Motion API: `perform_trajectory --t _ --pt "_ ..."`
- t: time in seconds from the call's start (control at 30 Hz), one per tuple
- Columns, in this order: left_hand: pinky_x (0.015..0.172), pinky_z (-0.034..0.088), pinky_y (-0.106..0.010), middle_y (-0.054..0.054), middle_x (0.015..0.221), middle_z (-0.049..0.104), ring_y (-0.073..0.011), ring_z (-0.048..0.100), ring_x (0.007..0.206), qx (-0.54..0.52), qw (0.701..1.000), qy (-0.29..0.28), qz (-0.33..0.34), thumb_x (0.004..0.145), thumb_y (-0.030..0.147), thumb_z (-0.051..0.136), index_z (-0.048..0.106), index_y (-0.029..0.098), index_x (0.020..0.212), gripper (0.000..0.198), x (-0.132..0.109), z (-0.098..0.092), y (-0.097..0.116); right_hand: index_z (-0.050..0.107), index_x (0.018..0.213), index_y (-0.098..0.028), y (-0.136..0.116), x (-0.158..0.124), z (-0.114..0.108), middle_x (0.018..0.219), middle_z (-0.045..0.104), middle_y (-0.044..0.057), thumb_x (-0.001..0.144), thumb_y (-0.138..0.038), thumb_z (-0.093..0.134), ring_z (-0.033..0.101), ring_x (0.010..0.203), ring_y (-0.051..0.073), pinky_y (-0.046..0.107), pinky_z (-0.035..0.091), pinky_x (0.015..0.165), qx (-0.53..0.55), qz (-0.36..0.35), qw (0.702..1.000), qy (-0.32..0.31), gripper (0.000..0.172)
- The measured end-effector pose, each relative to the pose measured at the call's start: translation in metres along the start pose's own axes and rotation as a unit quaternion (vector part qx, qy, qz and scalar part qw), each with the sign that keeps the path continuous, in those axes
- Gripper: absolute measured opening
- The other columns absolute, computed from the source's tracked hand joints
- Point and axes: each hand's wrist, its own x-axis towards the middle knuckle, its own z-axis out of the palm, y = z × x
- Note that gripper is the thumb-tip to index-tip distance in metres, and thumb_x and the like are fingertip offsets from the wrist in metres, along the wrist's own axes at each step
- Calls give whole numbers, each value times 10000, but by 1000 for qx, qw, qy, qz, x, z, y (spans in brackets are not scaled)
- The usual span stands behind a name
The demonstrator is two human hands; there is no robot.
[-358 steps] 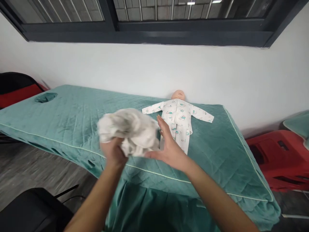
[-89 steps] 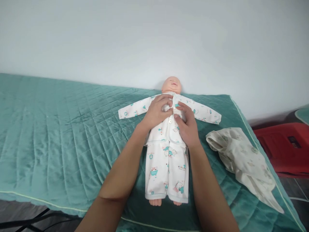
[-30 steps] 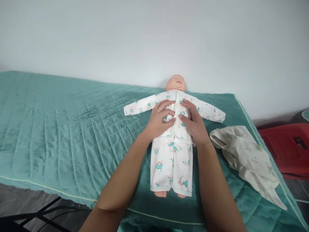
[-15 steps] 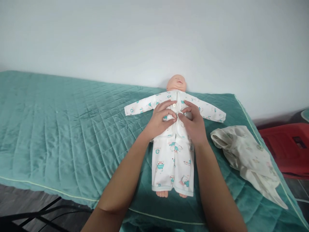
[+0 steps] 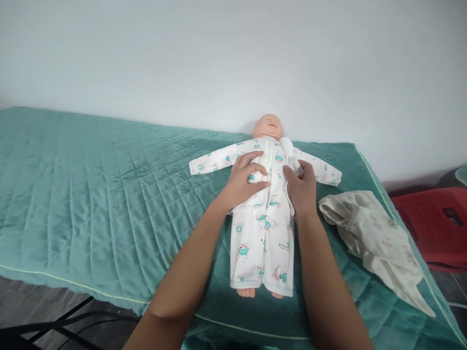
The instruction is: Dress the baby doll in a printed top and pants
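A baby doll lies on its back, with its head toward the wall. It wears a printed white baby jacket and matching trousers, whose high front shows under the jacket. Spread over the jacket's left front beside its buttons, my left hand rests with fingers apart. My right hand pinches the jacket's other front flap and holds it folded out to the right. Both sleeves stretch outward, and bare toes show below the trouser cuffs.
A crumpled cream printed garment lies right of the doll on the green quilted bed cover. Past the right edge stands a red plastic object. A white wall rises behind. Dark metal bars show at lower left.
My right hand has moved right, drawing the jacket's right front flap open and uncovering the trousers' top beneath. My left hand stays nearly in place, its thumb and fingers now more apart.
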Motion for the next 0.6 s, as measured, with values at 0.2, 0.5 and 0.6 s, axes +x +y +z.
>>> perform_trajectory --t 0.2,0.5,0.6 --pt "1197 326 -429 -54 1435 574 -235 466 1397 -105 994 36 -25 866 261 713 653 213 838 82 1 1 -5 667 1038 -194 9 15 -18 915 690 9 709 -422 723 613 821 192 347 513 769 14 27 999 -23 405" --pt "878 481 -283 -38 1056 640 -157 604 939 -245 881 285 -287 872 375 656 572 209 971 211 5 -9 -39 563 1242 -221 32 34 -31 1321 595 126 748 -447 685 620 1121 262 460 519 953 -75 -14 997 10 556" --pt "895 469 -305 -51 1141 640 -176 603 964 -134 922 204 -300 834 406 711 593 214 1061 320 5 -4 -39 598 1209 -201 35 29 -22 1268 620 137 787 -511 658 617 1107 269 482 492 1006 -122 -41 991 -32 527"
